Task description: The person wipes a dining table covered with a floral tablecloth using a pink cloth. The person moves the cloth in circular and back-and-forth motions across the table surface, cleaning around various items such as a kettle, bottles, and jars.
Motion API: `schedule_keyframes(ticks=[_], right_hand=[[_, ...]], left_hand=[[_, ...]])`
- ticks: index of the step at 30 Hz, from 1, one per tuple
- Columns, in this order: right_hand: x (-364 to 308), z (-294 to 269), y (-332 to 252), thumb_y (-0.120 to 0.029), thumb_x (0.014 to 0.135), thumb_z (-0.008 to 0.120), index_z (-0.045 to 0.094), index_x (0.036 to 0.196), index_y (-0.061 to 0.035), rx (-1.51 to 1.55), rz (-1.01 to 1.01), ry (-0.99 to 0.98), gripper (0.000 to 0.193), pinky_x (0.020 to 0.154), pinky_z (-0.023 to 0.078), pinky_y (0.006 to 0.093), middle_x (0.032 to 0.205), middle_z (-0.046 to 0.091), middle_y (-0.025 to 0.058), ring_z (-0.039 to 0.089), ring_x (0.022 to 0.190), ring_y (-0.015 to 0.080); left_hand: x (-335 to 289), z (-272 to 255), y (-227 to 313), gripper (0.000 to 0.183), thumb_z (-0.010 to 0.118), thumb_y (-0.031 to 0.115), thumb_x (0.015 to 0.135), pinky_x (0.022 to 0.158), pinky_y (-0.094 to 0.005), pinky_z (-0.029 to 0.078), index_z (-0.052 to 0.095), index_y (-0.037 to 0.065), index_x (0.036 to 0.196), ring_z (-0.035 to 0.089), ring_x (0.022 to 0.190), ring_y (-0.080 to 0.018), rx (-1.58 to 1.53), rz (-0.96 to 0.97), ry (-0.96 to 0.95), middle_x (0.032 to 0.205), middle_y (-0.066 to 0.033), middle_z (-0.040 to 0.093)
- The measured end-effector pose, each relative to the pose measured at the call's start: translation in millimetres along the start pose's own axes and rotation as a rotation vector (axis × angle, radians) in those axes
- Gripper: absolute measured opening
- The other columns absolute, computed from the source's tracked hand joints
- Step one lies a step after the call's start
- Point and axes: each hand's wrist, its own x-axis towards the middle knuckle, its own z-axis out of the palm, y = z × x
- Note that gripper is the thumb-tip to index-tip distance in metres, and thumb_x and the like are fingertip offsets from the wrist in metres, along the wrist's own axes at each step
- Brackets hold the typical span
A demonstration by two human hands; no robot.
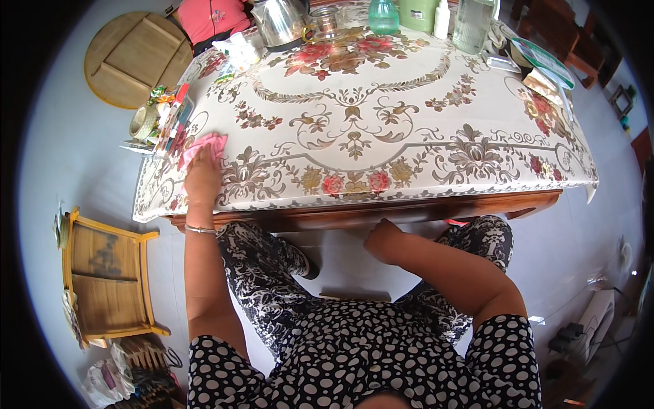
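A pink cloth (210,144) lies bunched on the left end of the flowered white tablecloth (327,140). My left hand (203,178) presses down over it, fingers closed on the cloth, with a bracelet at that wrist. My right hand (385,240) is curled into a fist just below the table's front edge, above my lap, and nothing shows in it. Beside the pink cloth, at the table's left edge, stands a cluster of small items with a roll of tape (143,123).
Along the far side stand a metal kettle (281,24), a green spray bottle (383,17) and a glass pitcher (472,26). A hand fan (543,61) lies at the far right. A wooden chair (109,235) and a round wooden board (136,58) are to the left.
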Motion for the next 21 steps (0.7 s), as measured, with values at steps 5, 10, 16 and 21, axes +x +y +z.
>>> schedule_keyframes(ticks=[5, 10, 16, 21], right_hand=[[-3, 1, -1, -0.011, 0.081, 0.053, 0.069, 0.1, -0.0081, 0.014, 0.0, -0.001, 0.025, 0.098, 0.036, 0.047, 0.101, 0.067, 0.0096, 0.062, 0.099, 0.0249], [-4, 2, -1, -0.011, 0.08, 0.053, 0.069, 0.098, -0.0082, 0.016, -0.011, 0.01, 0.024, 0.096, 0.037, 0.0466, 0.099, 0.067, 0.0095, 0.062, 0.098, 0.0247], [-5, 4, 1, -0.011, 0.08, 0.054, 0.069, 0.095, -0.0082, 0.041, -0.001, 0.035, 0.022, 0.094, 0.038, 0.0462, 0.098, 0.067, 0.0093, 0.062, 0.097, 0.0244], [-4, 3, 4, -0.011, 0.079, 0.054, 0.069, 0.093, -0.0083, 0.085, 0.011, 0.098, 0.02, 0.092, 0.04, 0.0458, 0.096, 0.068, 0.0092, 0.062, 0.096, 0.0242]], left_hand=[[-10, -17, 69, 0.045, 0.051, 0.027, 0.09, 0.098, -0.041, 0.04, 0.047, 0.004, 0.128, 0.052, 0.113, -0.036, -0.077, 0.185, 0.1, 0.123, -0.0182, 0.055], [-16, -25, 129, 0.045, 0.056, 0.017, 0.086, 0.098, -0.0427, 0.041, 0.048, 0.004, 0.128, 0.052, 0.113, -0.0378, -0.164, 0.342, 0.138, 0.124, -0.0196, 0.055], [-30, -38, 221, 0.045, 0.056, 0.018, 0.085, 0.104, -0.0439, 0.036, 0.049, 0.007, 0.128, 0.049, 0.117, -0.0373, -0.276, 0.533, 0.164, 0.129, -0.0163, 0.052], [-49, -52, 296, 0.048, 0.057, 0.021, 0.085, 0.106, -0.0435, 0.033, 0.047, 0.008, 0.13, 0.044, 0.124, -0.0337, -0.38, 0.695, 0.115, 0.134, -0.0109, 0.048]])
